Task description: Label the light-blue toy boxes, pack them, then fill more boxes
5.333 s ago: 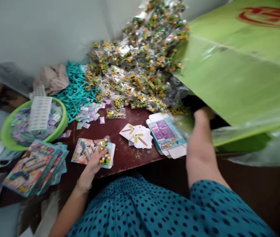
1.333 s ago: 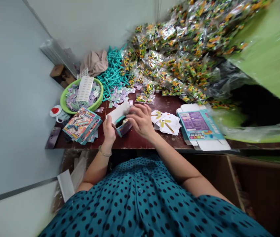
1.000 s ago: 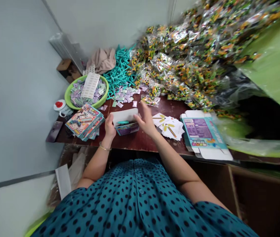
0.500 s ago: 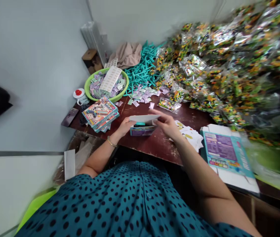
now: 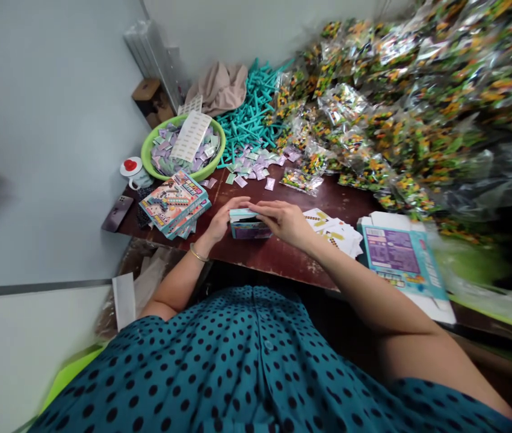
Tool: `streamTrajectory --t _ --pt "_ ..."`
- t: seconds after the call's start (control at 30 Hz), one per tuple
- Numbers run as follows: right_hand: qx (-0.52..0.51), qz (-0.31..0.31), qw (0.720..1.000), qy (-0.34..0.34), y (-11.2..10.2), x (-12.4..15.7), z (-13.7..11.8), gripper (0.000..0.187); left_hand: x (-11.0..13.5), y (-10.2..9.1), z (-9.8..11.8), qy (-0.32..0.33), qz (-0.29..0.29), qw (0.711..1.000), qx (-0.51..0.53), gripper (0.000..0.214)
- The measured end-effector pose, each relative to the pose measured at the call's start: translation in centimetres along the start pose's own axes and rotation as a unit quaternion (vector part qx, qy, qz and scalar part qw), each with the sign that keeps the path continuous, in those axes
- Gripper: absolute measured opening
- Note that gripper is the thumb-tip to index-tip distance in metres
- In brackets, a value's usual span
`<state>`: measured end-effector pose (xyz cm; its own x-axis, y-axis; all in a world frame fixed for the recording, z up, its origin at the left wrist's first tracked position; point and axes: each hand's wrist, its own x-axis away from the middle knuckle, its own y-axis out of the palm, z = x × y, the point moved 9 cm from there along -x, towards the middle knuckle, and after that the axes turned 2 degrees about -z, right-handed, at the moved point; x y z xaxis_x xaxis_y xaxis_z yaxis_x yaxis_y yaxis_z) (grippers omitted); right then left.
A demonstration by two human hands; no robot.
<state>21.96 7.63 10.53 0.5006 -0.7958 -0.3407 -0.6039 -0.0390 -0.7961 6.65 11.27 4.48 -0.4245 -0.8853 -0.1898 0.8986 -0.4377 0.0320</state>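
Note:
A small teal and purple cardboard box [image 5: 250, 230] stands on the dark red table in front of me, its top flap folded partly down over a dark gap. My left hand [image 5: 223, 220] grips the box's left side, the fingers over its upper edge. Across the top from the right lies my right hand [image 5: 283, 221], its fingers together on the flap. What is inside the box is hidden. Printed white sheets [image 5: 339, 237] lie right of my right hand. Left of my left hand is a stack of finished-looking boxes [image 5: 175, 201].
A green basin [image 5: 147, 150] holds small sachets beside a lidded mug [image 5: 137, 174] and a phone [image 5: 117, 213]. Teal plastic sticks [image 5: 253, 117] and a big heap of bagged colourful parts [image 5: 373, 132] fill the back. Flattened cartons [image 5: 397, 255] lie at right.
The box's raised white flap has been folded down. My right hand has moved left onto the top of the box. The view has shifted slightly.

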Motion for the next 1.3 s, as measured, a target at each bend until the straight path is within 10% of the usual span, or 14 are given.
streamTrajectory --t 0.27,0.53,0.63,0.73,0.83,0.93,1.13,1.3 --pt "0.082 -0.039 0.992 -0.093 1.2 2.0 0.5 0.047 4.8 0.8 3.2 0.275 -0.002 0.902 -0.334 0.03" --pt "-0.061 0.076 0.994 -0.046 -1.6 2.5 1.6 0.042 5.1 1.7 -5.1 -0.052 0.087 0.967 -0.233 0.055" --pt "-0.094 0.268 0.959 0.025 -7.2 5.5 2.5 0.045 6.6 1.0 0.8 0.009 0.108 0.946 -0.307 0.045" --pt "-0.07 0.437 0.891 0.104 -11.4 10.2 4.8 0.041 8.2 -3.6 11.5 0.103 0.23 0.84 -0.481 0.045" --pt "0.017 0.401 0.896 0.193 -10.5 13.7 8.1 0.035 8.8 -9.2 17.1 0.027 0.319 0.716 -0.621 0.056" --pt "0.09 0.287 0.914 0.272 -6.4 17.6 11.3 0.04 8.0 -11.6 15.0 -0.078 0.246 0.675 -0.691 0.056" --pt "0.133 0.07 0.919 0.365 0.5 23.1 13.8 0.077 7.2 -9.6 11.0 -0.024 0.233 0.67 -0.704 0.056" --pt "0.16 0.132 0.829 0.519 -4.9 28.6 17.7 0.076 3.7 0.5 6.3 0.05 0.103 0.804 -0.584 0.047"
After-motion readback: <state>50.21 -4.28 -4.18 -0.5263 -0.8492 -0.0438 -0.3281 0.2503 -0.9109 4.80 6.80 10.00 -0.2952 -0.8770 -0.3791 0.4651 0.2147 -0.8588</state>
